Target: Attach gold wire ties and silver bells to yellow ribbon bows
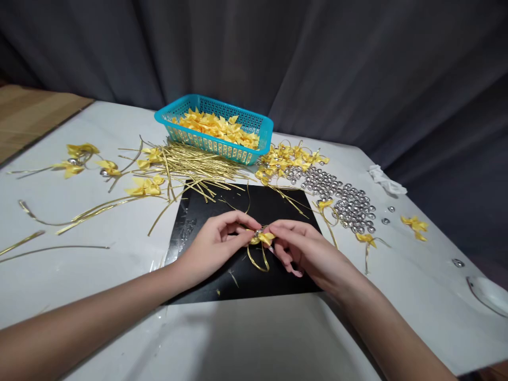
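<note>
Over a black mat (198, 264), my left hand (220, 238) and my right hand (297, 241) meet at a small yellow ribbon bow (264, 238). Thumb and fingertips of both hands pinch it from either side. Between the fingertips a bit of silver shows at the bow, partly covered. A loop of gold cord (260, 264) hangs below the bow toward the mat. The remaining fingers of my right hand curl beneath, and what they touch is hard to make out.
Behind the mat lies a pile of gold cords (198, 164), with a blue basket (214, 138) of yellow bows beyond it. Silver beads (353, 206) and finished-looking bows (291, 156) spread at right. Loose cords (95, 211) lie left. A white object (490, 293) sits at the right edge.
</note>
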Demonstrator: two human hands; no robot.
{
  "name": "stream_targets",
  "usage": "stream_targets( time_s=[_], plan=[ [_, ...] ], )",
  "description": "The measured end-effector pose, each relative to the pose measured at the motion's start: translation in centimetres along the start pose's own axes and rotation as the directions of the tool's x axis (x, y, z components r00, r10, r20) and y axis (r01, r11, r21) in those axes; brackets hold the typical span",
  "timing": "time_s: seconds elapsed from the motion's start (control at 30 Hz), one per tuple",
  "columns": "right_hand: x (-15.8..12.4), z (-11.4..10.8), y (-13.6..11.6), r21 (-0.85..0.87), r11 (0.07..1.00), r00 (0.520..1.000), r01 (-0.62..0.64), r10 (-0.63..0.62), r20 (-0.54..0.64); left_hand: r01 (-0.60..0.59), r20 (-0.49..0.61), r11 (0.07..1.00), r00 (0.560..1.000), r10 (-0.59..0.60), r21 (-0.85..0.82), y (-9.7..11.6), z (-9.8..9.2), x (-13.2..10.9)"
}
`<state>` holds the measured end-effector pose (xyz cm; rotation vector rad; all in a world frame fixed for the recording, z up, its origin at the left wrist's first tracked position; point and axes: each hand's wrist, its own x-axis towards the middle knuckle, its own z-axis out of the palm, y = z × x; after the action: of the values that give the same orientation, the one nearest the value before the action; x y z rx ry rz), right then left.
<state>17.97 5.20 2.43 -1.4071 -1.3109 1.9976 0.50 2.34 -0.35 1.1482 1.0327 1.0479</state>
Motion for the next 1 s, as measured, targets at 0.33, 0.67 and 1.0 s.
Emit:
stream_targets(
  time_s=[0.33,0.67,1.0],
  plan=[
    [-0.42,0.81,-0.37,-0.024,0.998,0.994,0.061,-0.063,-0.086,0.004,-0.009,0.999,1.0,-0.005,-0.039,-0.38,0.32,-0.06],
    [-0.45,0.21,-0.24,0.134,0.95,0.956,0.282,-0.266,-0.123,0.041,0.04,0.999,0.998,-0.04,-0.008,0.13,0.46,-0.24],
    [-0.68,0.43,-0.39,0.141,0.94,0.95,0.31,-0.3,-0.088,0.072,0.132,0.991,0.987,-0.087,0.112,0.04,0.46,-0.27]
  ],
)
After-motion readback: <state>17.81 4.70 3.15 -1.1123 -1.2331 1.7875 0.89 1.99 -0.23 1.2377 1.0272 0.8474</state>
